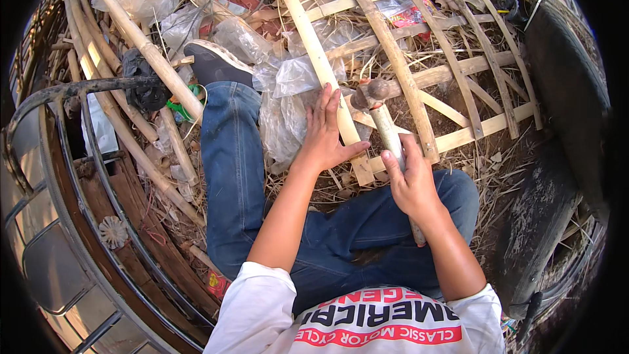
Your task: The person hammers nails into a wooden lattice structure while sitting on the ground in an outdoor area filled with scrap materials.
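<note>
My left hand [322,132] rests with fingers stretched out along a pale bamboo strip [309,31], its thumb lying across the strip near the close end. This strip forms the left edge of a flat lattice of crossed bamboo slats [393,42]. In my right hand [414,182] is a hammer [386,128], gripped around its light wooden handle. The dark, rounded hammer head [371,94] points away from me, just right of the strip and above the lattice. The near crosspiece [458,137] meets the strip close to both hands.
Bamboo poles [141,49] and crumpled clear plastic [288,78] lie at the left and far side. A black metal frame [98,151] stands at the left. Dark worn slabs [544,216] lie at the right. My jeans-covered legs [232,157] flank the near end of the lattice.
</note>
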Tool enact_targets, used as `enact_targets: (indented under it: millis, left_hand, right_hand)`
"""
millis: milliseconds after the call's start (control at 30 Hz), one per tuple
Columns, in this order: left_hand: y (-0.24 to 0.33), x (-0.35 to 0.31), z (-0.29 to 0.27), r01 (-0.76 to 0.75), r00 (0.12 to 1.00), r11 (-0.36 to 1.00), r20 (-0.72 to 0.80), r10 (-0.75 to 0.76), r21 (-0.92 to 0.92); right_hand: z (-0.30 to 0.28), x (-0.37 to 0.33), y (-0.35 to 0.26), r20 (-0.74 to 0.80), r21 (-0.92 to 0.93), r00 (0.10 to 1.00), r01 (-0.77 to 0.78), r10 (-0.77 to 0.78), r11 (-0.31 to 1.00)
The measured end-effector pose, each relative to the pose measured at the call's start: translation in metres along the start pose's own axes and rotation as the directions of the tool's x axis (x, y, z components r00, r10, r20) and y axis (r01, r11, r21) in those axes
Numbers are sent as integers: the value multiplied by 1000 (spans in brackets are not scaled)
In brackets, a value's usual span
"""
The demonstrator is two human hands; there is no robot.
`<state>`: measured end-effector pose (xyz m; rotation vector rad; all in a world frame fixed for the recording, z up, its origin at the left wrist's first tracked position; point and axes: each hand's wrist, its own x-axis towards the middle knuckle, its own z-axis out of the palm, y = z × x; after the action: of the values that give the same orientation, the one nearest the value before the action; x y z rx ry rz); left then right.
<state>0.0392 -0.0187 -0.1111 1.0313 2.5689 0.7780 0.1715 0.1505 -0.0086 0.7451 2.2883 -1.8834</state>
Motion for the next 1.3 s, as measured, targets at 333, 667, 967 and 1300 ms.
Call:
enact_targets:
  millis: [333,667,967,1300]
  left_hand:
    - [-1,-3,5,1,998,1000,-67,0,15]
    - [3,-4,2,39,998,999,-40,-40,-13]
    - [0,-6,-3,47,997,999,-57,-48,-10]
    - [-3,-5,8,41,995,999,-95,-43,-21]
  right_hand:
    - [21,-9,-28,-28,-246,994,97,-107,964]
    - [32,1,-17,-29,-448,990,113,-141,887]
    - [33,-8,-31,-55,-459,974,170,-219,872]
    - [35,-4,-28,-43,-477,987,116,-155,871]
